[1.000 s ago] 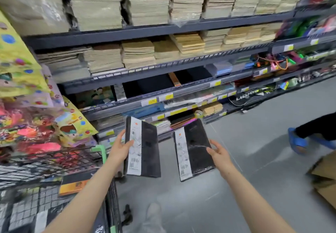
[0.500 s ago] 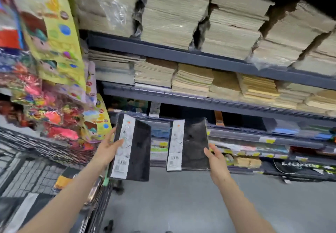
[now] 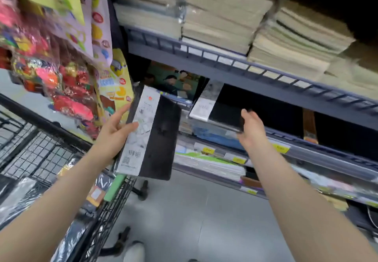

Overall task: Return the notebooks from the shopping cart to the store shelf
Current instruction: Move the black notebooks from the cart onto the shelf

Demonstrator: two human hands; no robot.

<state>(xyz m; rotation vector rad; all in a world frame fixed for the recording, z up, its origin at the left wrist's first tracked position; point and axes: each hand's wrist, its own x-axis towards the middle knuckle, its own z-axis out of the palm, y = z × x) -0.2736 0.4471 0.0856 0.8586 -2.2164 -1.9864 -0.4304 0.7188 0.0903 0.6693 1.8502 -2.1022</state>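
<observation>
My right hand [image 3: 248, 127] pinches one black notebook [image 3: 216, 108] at the shelf [image 3: 266, 77] mouth, twelve o'clock; left hand [image 3: 114, 133] grips the second notebook [image 3: 151, 139] at ten o'clock; best slide it in flat, clear of the rail.

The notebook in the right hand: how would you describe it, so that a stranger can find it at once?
Start from the grey store shelf stacked with beige paper. Just beneath it, the right hand holds a black notebook with a white label strip into the dark shelf opening. Unlike the twin notebook in the left hand, it lies almost flat.
</observation>
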